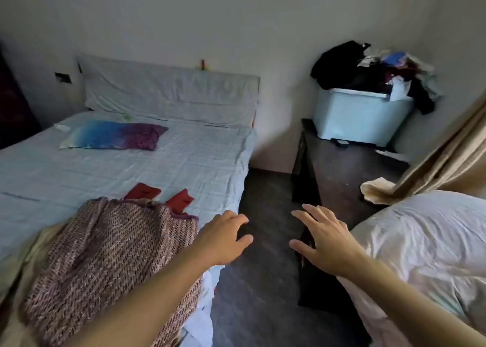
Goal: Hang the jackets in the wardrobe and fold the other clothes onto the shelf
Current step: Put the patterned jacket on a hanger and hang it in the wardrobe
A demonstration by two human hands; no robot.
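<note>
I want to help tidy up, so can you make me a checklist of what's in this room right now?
Surface: bed with a pale blue sheet, mostly bare.
Job's things: knitted pink top lies on the bed's near corner, with a red garment partly under it; a pile of clothes sits heaped on the pale blue box.
Clutter: blue and purple pillow on the bed; white pillow at right; small dark object on the dark table, too small to tell.
Hands: left hand and right hand both open, holding nothing, over the floor.
Cables: nothing seen.
Surroundings: beige curtain at right; no wardrobe in view.
</note>
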